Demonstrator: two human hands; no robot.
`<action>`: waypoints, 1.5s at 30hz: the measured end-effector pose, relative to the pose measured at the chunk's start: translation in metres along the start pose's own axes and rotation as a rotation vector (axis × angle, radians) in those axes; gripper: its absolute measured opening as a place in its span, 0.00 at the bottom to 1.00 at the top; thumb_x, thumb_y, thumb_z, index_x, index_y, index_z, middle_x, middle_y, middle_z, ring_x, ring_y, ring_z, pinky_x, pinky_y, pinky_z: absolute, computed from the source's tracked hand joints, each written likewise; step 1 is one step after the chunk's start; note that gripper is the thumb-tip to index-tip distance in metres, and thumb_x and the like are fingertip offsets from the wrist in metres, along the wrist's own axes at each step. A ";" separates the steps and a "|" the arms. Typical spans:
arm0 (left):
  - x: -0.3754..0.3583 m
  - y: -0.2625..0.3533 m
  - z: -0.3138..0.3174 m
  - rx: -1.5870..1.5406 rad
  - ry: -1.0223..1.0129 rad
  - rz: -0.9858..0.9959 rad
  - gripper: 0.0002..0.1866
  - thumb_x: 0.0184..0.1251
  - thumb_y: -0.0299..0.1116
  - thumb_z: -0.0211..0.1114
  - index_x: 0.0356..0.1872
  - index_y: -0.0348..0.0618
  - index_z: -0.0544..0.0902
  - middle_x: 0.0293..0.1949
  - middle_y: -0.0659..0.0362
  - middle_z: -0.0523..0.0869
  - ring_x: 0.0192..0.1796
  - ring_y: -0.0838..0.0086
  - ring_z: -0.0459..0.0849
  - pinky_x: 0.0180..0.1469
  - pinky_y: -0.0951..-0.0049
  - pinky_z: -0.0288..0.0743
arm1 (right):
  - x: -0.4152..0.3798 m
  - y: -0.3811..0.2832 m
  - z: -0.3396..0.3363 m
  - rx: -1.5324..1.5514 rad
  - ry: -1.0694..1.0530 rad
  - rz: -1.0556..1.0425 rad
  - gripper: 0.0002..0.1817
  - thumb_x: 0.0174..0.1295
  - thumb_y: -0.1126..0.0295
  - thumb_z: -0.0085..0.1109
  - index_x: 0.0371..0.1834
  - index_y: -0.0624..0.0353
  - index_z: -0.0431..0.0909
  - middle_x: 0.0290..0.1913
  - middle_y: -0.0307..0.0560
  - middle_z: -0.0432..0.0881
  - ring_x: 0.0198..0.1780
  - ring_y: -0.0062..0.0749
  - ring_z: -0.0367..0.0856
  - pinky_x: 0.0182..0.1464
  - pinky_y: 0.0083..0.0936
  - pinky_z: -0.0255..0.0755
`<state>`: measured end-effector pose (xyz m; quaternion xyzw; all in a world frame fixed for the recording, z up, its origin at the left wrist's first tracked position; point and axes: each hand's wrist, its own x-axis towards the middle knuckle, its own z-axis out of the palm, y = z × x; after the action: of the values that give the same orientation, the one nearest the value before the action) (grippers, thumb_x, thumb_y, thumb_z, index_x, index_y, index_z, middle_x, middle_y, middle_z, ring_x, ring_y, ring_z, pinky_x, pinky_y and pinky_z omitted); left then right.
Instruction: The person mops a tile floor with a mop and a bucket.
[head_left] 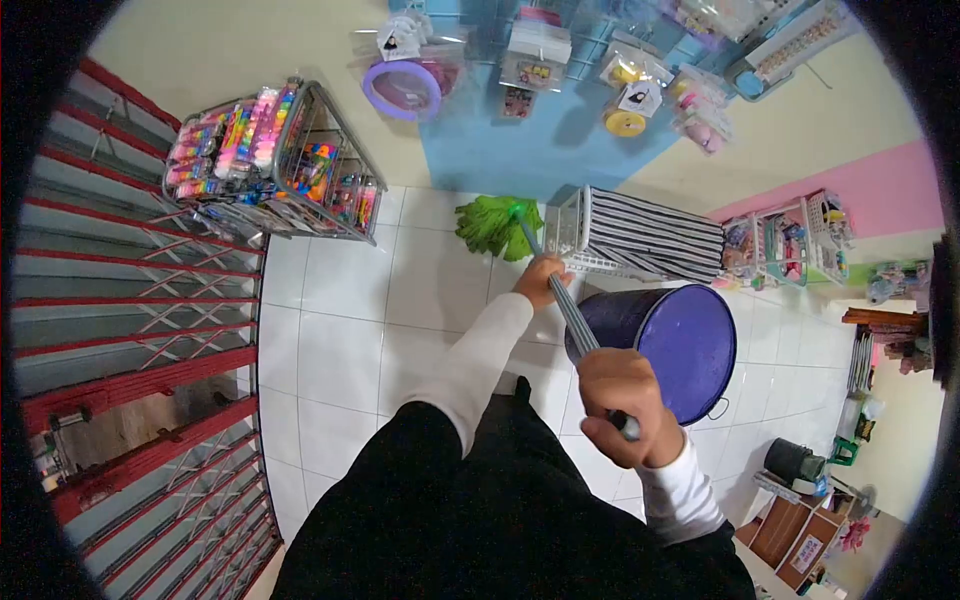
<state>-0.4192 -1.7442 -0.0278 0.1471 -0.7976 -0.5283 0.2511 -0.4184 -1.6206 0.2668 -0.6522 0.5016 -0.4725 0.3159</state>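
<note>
A mop with a grey striped handle point(574, 318) slants from my body down toward the wall. Its shaggy green head point(490, 226) is spread on the white tiles near the foot of the wall. Lower on the handle, close to the head, my left hand point(541, 281) is wrapped round it. Around the upper end my right hand point(627, 403) is closed, and the dark handle tip sticks out below the fist. Just right of the handle stands a large purple drum point(686, 352).
A wire rack of colourful packets point(275, 165) stands at the left, by a red folding gate point(150, 300). A white basket unit with a striped cover point(655, 235) is against the wall. Bagged goods point(405, 85) hang above. A wooden desk point(790, 535) is at lower right.
</note>
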 end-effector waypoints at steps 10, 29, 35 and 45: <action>-0.096 0.089 -0.043 0.060 -0.139 -0.422 0.12 0.46 0.38 0.64 0.19 0.39 0.77 0.24 0.46 0.78 0.32 0.50 0.77 0.35 0.56 0.68 | 0.009 -0.061 -0.026 0.542 0.299 0.234 0.18 0.38 0.68 0.55 0.09 0.60 0.54 0.09 0.42 0.59 0.13 0.31 0.60 0.19 0.27 0.52; -0.131 0.036 -0.007 0.178 0.096 -0.428 0.12 0.37 0.34 0.65 0.27 0.45 0.80 0.34 0.52 0.80 0.43 0.54 0.75 0.48 0.60 0.66 | -0.006 -0.002 -0.079 0.447 -0.012 0.101 0.05 0.45 0.78 0.53 0.20 0.62 0.66 0.19 0.49 0.71 0.21 0.40 0.72 0.24 0.30 0.62; 0.017 0.026 0.030 0.074 0.102 -0.213 0.05 0.41 0.33 0.64 0.19 0.45 0.77 0.25 0.56 0.77 0.35 0.59 0.75 0.45 0.61 0.62 | 0.018 -0.013 -0.117 0.108 -0.145 -0.034 0.11 0.37 0.75 0.52 0.09 0.58 0.58 0.14 0.46 0.60 0.17 0.44 0.62 0.20 0.35 0.52; 0.062 -0.002 0.036 0.007 0.110 -0.324 0.13 0.51 0.36 0.63 0.16 0.42 0.72 0.21 0.55 0.73 0.32 0.61 0.73 0.44 0.58 0.60 | 0.012 0.029 -0.111 0.124 -0.138 -0.100 0.12 0.36 0.71 0.54 0.08 0.57 0.59 0.11 0.44 0.59 0.14 0.42 0.61 0.19 0.33 0.53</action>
<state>-0.4913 -1.7483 -0.0257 0.3033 -0.7504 -0.5502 0.2054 -0.5318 -1.6335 0.2835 -0.6866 0.4154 -0.4717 0.3654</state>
